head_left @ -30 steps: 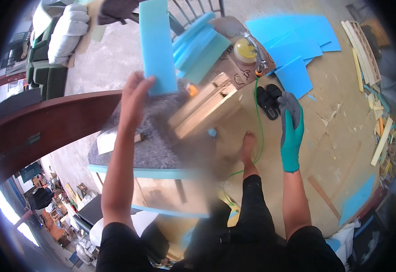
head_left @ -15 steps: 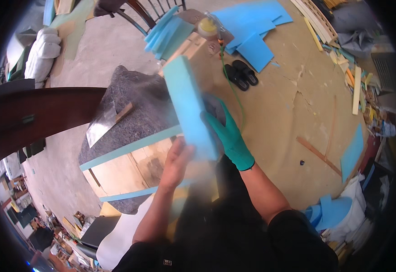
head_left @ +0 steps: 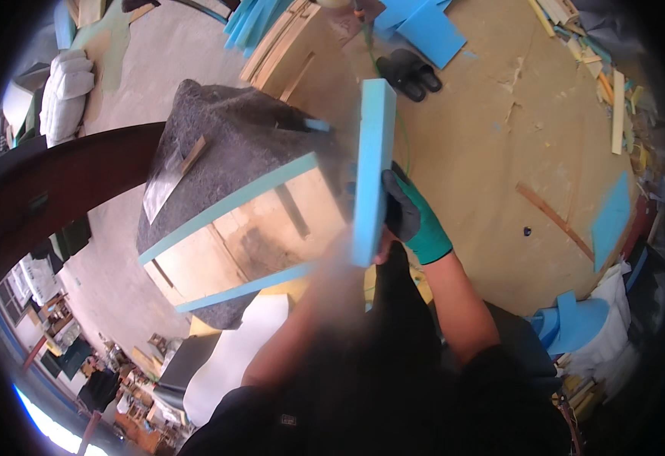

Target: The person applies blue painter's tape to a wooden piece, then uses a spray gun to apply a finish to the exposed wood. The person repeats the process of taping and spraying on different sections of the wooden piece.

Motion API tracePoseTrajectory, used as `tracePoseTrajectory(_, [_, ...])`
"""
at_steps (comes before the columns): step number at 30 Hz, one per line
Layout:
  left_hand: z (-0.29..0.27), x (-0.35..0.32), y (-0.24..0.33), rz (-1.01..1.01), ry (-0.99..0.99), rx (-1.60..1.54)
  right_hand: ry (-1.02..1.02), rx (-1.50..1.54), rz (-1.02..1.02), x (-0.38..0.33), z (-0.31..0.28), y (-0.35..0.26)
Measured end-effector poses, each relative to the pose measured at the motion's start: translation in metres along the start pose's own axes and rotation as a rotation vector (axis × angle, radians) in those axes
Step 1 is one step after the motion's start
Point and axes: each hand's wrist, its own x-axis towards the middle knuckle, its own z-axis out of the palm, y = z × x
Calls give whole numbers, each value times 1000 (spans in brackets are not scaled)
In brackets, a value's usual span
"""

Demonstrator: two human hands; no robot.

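A thick light-blue foam strip (head_left: 372, 171) stands on end in front of me, its narrow side turned my way. My right hand (head_left: 414, 213), in a green glove with a dark grey palm, grips its right side; a dark patch of glove shows past the left edge. My bare left hand (head_left: 341, 247) is at the strip's lower end, smeared and partly hidden, with fingertips peeking out at the lower right edge. Left of the strip lies a wooden panel frame (head_left: 218, 254) edged with blue foam, on a piece covered in dark grey fabric (head_left: 230, 133).
A dark red curved beam (head_left: 74, 171) juts in from the left. Black slippers (head_left: 410, 74) and blue foam sheets (head_left: 431, 30) lie on the floor ahead. A wooden strip (head_left: 553, 216) is on the right. White sheeting (head_left: 237, 349) and yellow foam (head_left: 287, 289) are close to my body.
The foam strip has moved right and turned from tilted to nearly upright, both hands going with it. My left hand has slid behind its lower end. More of the wooden panel shows.
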Motion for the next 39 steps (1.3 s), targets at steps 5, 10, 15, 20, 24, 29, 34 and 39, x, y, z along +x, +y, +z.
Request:
tracePoseTrajectory(5, [5,8,-24,-200,1,-176,117,125,-86,-26,17,-20])
tracePoseTrajectory(10, [-39,-14,-14,-100,189,128,235,-294,-114,-25,-23,-6])
tracePoseTrajectory(15, [-94,23,56,160,561,831,281,-861,-236,-11,-68,56])
tracePoseTrajectory(20, [-147,86,62,488,458,1133,310,-962,-213,11,-70,87])
tracePoseTrajectory(24, [-156,96,46,259,422,867,340,-1008,-175,15,-68,96])
tracePoseTrajectory(29, [-164,100,35,213,447,729,331,-1040,-195,19,-63,94])
tracePoseTrajectory(34, [-162,99,33,215,452,655,321,-1076,-224,24,-59,92])
tracePoseTrajectory(39, [-163,100,30,242,460,665,325,-1170,-273,26,-60,97])
